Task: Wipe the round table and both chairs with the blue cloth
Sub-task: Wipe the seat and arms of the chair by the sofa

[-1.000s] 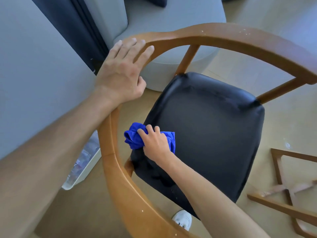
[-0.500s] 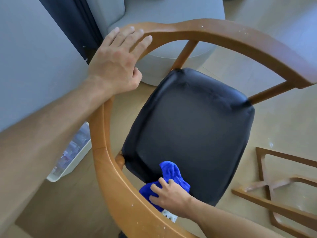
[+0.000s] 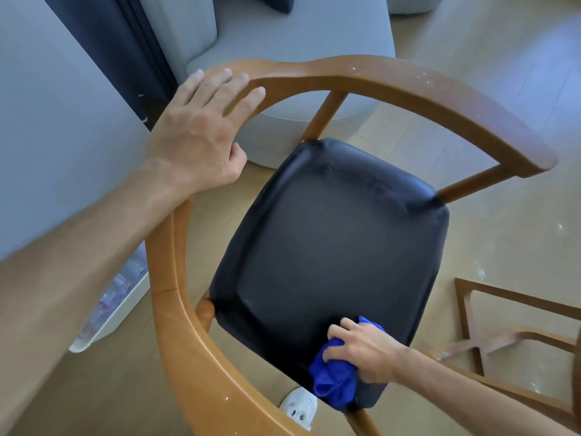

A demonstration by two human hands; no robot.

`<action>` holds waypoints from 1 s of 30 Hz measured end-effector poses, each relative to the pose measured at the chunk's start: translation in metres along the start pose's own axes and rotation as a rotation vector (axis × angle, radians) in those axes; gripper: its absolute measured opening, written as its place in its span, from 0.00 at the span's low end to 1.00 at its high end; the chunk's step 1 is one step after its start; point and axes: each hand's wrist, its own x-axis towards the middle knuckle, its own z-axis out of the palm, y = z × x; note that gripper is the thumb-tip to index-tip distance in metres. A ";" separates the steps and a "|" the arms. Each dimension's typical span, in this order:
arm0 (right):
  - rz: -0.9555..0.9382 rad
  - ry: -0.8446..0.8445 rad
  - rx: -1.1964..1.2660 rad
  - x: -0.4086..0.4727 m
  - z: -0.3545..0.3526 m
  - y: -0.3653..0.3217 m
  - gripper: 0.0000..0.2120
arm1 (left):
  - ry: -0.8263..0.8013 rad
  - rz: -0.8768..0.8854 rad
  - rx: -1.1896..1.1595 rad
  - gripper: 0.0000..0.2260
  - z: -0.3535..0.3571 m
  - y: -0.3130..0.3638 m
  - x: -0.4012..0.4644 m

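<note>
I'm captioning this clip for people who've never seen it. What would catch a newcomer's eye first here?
The bright blue cloth, bunched under the right hand at the near corner of the chair's black seat, stands out first. Next comes the curved wooden armrest sweeping around the seat, speckled with pale flecks, with the left hand laid flat on it at the upper left.

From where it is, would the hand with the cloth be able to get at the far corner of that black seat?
Probably yes. The right hand presses the blue cloth on the near corner, and the black seat lies bare ahead, nothing across it.
</note>
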 end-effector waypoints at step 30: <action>1.091 0.942 0.612 0.160 -0.217 0.139 0.19 | 0.019 0.030 0.118 0.30 0.007 -0.001 0.004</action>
